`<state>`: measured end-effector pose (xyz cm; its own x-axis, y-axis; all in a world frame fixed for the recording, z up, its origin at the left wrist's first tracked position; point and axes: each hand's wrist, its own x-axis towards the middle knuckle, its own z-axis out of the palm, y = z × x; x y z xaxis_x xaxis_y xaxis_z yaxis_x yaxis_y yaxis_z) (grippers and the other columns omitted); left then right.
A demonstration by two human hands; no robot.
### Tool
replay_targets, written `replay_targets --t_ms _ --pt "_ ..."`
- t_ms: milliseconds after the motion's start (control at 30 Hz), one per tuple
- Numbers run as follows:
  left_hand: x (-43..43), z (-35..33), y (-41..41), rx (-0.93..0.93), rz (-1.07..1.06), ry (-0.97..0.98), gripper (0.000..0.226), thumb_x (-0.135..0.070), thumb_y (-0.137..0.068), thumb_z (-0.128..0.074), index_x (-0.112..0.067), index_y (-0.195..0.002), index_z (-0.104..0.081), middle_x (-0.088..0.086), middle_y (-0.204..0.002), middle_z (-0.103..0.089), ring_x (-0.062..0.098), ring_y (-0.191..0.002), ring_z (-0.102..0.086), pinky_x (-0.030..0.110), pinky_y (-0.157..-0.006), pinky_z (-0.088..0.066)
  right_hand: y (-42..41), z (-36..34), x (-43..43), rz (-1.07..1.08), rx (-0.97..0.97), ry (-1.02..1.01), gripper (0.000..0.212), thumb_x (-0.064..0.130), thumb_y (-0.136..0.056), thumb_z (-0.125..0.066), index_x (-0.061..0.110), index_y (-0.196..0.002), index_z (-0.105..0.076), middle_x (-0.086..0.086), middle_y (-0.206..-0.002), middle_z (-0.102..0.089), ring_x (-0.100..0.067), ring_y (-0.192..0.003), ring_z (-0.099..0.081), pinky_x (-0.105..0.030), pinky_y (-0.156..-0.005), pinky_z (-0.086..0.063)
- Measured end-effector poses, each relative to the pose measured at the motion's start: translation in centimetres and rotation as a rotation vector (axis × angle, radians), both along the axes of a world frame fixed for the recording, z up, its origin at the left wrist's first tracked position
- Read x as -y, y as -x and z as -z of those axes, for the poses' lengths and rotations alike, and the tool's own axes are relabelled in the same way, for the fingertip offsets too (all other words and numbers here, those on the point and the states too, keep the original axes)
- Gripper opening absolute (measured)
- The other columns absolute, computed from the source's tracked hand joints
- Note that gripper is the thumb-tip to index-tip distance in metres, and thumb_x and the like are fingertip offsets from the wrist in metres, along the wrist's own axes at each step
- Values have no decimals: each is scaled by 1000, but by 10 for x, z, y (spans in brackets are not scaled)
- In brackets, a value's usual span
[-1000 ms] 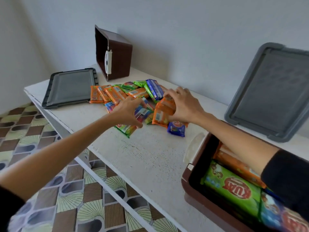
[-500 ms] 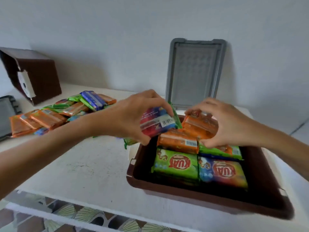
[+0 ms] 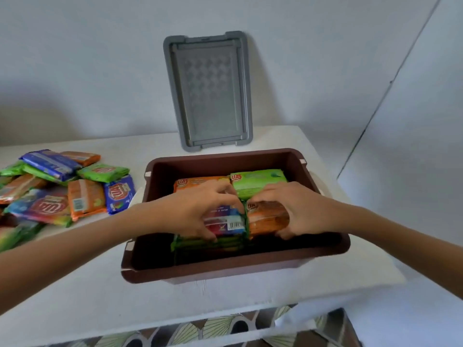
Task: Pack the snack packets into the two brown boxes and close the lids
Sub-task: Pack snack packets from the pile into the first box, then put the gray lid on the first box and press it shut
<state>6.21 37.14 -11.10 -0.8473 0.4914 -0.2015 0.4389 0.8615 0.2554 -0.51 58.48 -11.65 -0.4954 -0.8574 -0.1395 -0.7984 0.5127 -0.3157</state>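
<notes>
One brown rectangular plastic box (image 3: 235,270) stands open toward the right front of the white bench (image 3: 95,291). One grey plastic lid (image 3: 208,91) leans upright against the wall at the bench's back edge, just behind the box.

At the back of the box, one orange snack packet (image 3: 195,182) and one green snack packet (image 3: 258,180) lie side by side. In front of them, the left hand (image 3: 198,211) curls its fingers round a blue-and-red packet (image 3: 225,221) bearing a white barcode, on top of a stack of green packets (image 3: 200,242). The right hand (image 3: 298,209) grips a second orange packet (image 3: 265,219), which touches the blue-and-red one.

A loose pile of packets (image 3: 62,186) lies at the bench's left edge: at least eight, in blue, green and orange, too jumbled to count exactly. Their red oval logos are too blurred to read.
</notes>
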Motion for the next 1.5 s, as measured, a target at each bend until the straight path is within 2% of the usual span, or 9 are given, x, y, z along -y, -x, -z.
replay_targets --t_ms 267,433,567,800,933,1000,1233,1367,1500 --pt "-7 7 0 -101 -29 45 55 -37 -74 -73 -32 -122 -47 -10 -130 -40 7 -120 -35 31 -98 -43 2 1 1 8 -44 -1 71 28 -68 -77 25 -133 -48 6 -132 -52 -10 -120 -42 -21 -102 -29" --pt "-1 6 -1 -213 -76 79 59 -51 -73 -68 -35 -125 -46 -13 -133 -37 5 -120 -37 19 -82 -40 -1 7 -1 -11 -138 16 62 39 -79 -68 30 -136 -45 9 -139 -35 -9 -129 -26 -24 -109 -26" --pt "11 -10 5 -98 -154 -138 54 -56 -69 -69 -33 -116 -55 -13 -122 -45 2 -105 -49 21 -80 -47 13 -7 7 -38 40 65 52 51 -82 -52 35 -131 -48 8 -128 -43 -6 -118 -33 -25 -103 -31" --pt "40 -33 64 -379 -293 -245 41 -34 -82 -66 -19 -118 -57 4 -117 -48 13 -104 -48 24 -87 -40 65 -34 47 -5 -26 252 38 23 -91 -55 28 -129 -52 -1 -116 -51 -13 -110 -45 -24 -88 -33" --pt "61 -25 113 -512 -465 -203 58 -29 -80 -67 -19 -131 -43 14 -137 -29 27 -126 -32 31 -103 -31 104 -38 76 95 -98 334 47 25 -87 -61 29 -133 -48 -8 -122 -45 -21 -118 -39 -23 -93 -27" --pt "70 -18 139 -526 -617 -181 73 -29 -77 -69 -23 -139 -31 16 -143 -15 35 -130 -22 46 -106 -35 128 -34 93 201 -141 360 55 23 -87 -61 28 -138 -42 -14 -129 -36 -28 -124 -30 -29 -103 -24" --pt "95 19 214 -382 -991 -280 108 -35 -76 -73 -32 -146 9 20 -150 22 45 -138 3 55 -109 -23 211 13 140 627 -42 285 88 21 -87 -61 41 -146 2 -21 -151 18 -44 -139 -3 -53 -108 -27" --pt "98 28 236 -470 -1029 -301 116 -25 -72 -78 -35 -145 11 17 -152 20 40 -136 -17 47 -98 -42 236 34 145 616 -37 275 91 21 -88 -61 37 -146 8 -27 -140 -14 -48 -119 -36 -45 -103 -34" --pt "103 33 244 -500 -1039 -245 122 -25 -67 -82 -36 -146 10 20 -151 10 39 -128 -34 45 -91 -47 238 36 145 605 -162 285 95 10 -86 -62 37 -146 7 -25 -131 -25 -40 -108 -44 -42 -94 -43"
